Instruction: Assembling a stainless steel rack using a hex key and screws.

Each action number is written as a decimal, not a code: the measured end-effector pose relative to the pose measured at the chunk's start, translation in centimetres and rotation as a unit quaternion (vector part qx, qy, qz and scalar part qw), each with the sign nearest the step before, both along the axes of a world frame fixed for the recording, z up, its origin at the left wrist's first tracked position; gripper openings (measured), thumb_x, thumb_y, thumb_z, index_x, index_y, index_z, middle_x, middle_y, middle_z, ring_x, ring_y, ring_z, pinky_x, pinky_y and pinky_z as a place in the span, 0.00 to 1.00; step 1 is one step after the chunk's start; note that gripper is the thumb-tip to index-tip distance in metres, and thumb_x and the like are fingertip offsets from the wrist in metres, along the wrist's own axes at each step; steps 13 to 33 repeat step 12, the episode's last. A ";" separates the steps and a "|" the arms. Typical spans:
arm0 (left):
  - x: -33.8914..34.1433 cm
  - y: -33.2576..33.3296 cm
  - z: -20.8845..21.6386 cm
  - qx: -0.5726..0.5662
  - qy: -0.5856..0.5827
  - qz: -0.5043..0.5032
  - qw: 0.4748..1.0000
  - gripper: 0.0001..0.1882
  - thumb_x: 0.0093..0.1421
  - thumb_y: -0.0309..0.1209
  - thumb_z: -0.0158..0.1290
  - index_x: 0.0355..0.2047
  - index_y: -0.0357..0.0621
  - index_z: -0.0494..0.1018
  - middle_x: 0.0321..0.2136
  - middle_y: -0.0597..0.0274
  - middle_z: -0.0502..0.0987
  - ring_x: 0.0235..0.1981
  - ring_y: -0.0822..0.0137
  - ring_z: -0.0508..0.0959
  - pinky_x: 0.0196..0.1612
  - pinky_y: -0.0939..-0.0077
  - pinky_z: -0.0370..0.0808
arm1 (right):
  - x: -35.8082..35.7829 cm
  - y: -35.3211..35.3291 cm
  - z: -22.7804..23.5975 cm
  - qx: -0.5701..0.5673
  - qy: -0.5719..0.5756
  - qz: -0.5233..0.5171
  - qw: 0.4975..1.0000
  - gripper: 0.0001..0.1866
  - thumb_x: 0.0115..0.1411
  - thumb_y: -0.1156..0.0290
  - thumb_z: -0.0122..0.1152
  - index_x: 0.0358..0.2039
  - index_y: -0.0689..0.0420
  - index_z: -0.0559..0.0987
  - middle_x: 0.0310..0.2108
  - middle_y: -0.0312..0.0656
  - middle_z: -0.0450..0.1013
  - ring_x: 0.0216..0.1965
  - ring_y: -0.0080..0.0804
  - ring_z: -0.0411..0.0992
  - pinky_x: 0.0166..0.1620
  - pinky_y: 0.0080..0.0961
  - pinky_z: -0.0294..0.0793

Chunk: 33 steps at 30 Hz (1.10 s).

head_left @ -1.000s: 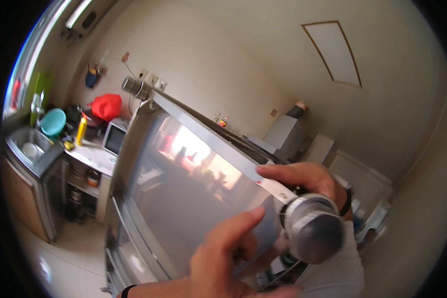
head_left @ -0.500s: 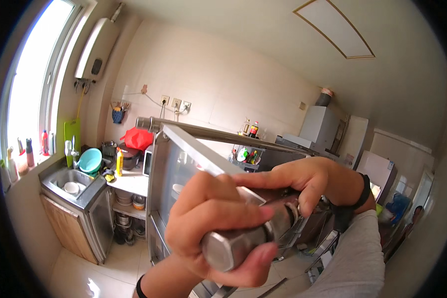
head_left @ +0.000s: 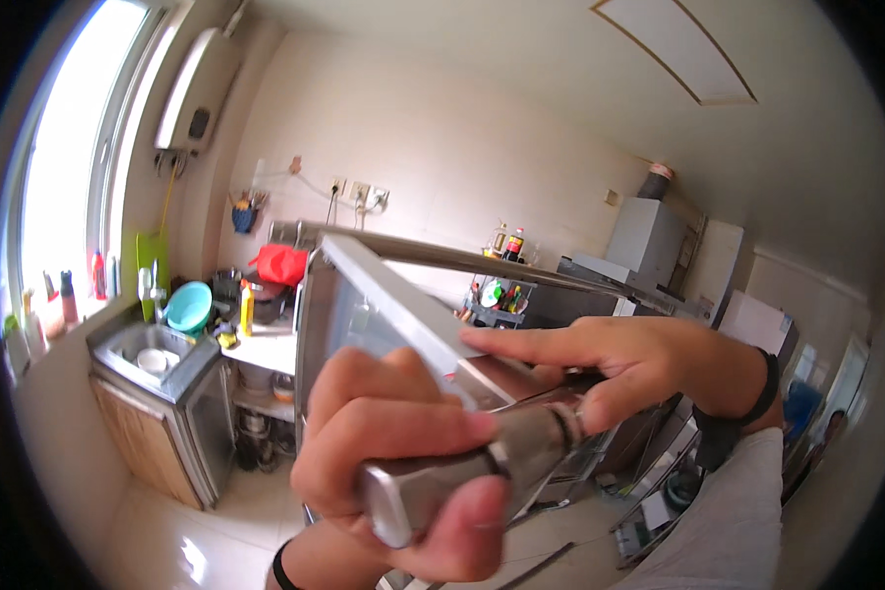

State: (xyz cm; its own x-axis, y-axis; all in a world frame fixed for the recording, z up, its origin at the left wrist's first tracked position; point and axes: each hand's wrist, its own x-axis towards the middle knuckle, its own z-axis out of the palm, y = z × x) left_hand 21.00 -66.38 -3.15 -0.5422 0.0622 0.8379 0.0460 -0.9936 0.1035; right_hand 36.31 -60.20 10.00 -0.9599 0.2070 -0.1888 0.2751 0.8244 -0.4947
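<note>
My left hand wraps round a brushed metal leg with a flat, many-sided end that points toward me. Its thumb and fingers close about the near part. My right hand bends over the leg's far end, thumb pressed against it and index finger stretched along the steel edge beside it. The other right fingers are mostly hidden behind. The leg appears joined to a steel-framed cabinet, which lies tipped with another tubular leg along its top. Both wrists wear a black band.
A sink holding a white bowl stands at the left, with a turquoise basin behind it. A white counter holds a yellow bottle and a red bag. Tools and parts lie on the floor at right.
My left hand has moved left and slightly down. My right hand has shifted right, and more of the metal leg shows between them. The view has also turned slightly.
</note>
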 end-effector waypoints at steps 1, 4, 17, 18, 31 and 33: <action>-0.3 0.2 -0.1 0.035 0.037 0.008 0.999 0.24 0.48 0.51 0.56 0.22 0.40 0.67 0.22 0.63 0.58 0.17 0.74 0.60 0.20 0.81 0.59 | 0.0 -0.4 0.1 -0.007 -0.001 -0.010 1.000 0.47 0.54 0.44 0.53 0.62 0.62 0.46 0.45 0.50 0.68 0.45 0.31 0.66 0.49 0.23 0.62; -1.0 1.4 0.1 0.107 0.072 0.023 0.991 0.19 0.47 0.42 0.57 0.24 0.37 0.69 0.22 0.61 0.59 0.17 0.74 0.59 0.19 0.81 0.58 | 0.0 -1.1 0.4 -0.005 0.002 -0.075 0.997 0.49 0.53 0.44 0.54 0.62 0.63 0.45 0.42 0.49 0.70 0.42 0.32 0.68 0.47 0.24 0.64; -1.5 1.3 -0.1 0.149 0.062 -0.009 0.987 0.17 0.44 0.37 0.60 0.29 0.36 0.73 0.22 0.60 0.65 0.18 0.73 0.63 0.20 0.79 0.58 | 0.7 -1.0 -0.1 0.054 0.005 -0.166 0.985 0.58 0.41 0.32 0.58 0.59 0.63 0.50 0.29 0.40 0.71 0.33 0.22 0.68 0.38 0.17 0.65; -1.5 1.3 -0.1 0.149 0.062 -0.009 0.987 0.17 0.44 0.37 0.60 0.29 0.36 0.73 0.22 0.60 0.65 0.18 0.73 0.63 0.20 0.79 0.58 | 0.7 -1.0 -0.1 0.054 0.005 -0.166 0.985 0.58 0.41 0.32 0.58 0.59 0.63 0.50 0.29 0.40 0.71 0.33 0.22 0.68 0.38 0.17 0.65; -1.5 1.3 -0.1 0.149 0.062 -0.009 0.987 0.17 0.44 0.37 0.60 0.29 0.36 0.73 0.22 0.60 0.65 0.18 0.73 0.63 0.20 0.79 0.58 | 0.7 -1.0 -0.1 0.054 0.005 -0.166 0.985 0.58 0.41 0.32 0.58 0.59 0.63 0.50 0.29 0.40 0.71 0.33 0.22 0.68 0.38 0.17 0.65; -1.5 1.3 -0.1 0.149 0.062 -0.009 0.987 0.17 0.44 0.37 0.60 0.29 0.36 0.73 0.22 0.60 0.65 0.18 0.73 0.63 0.20 0.79 0.58 | 0.7 -1.0 -0.1 0.054 0.005 -0.166 0.985 0.58 0.41 0.32 0.58 0.59 0.63 0.50 0.29 0.40 0.71 0.33 0.22 0.68 0.38 0.17 0.65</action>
